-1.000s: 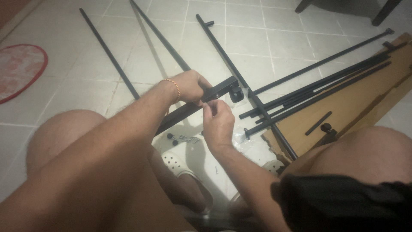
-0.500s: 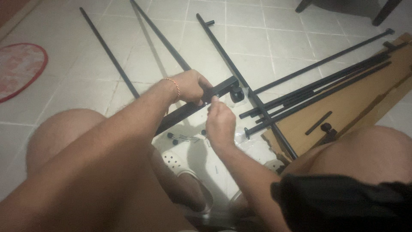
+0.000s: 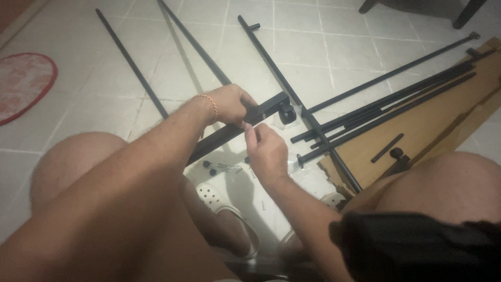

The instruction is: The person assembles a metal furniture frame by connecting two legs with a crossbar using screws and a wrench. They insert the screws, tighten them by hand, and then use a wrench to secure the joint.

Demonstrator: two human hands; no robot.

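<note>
Head view, left hand (image 3: pixel 232 104) fingers gripping black bar (image 3: pixel 235 128) with caster wheel (image 3: pixel 287 113), right hand (image 3: pixel 267 152) fingers pinched closed beneath it

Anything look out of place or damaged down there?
Nothing looks broken. The black rods lie loose at crossing angles over the tiled floor and cardboard sheet, and small screws sit scattered by the white shoe.

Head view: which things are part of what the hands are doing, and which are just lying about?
In hand:
- left hand gripping the black bar, wheel at its end
- right hand pinched at the bar, grip contents hidden

Lying about:
- long rods
- cardboard
- small black parts
- red mat
- white shoe
</note>
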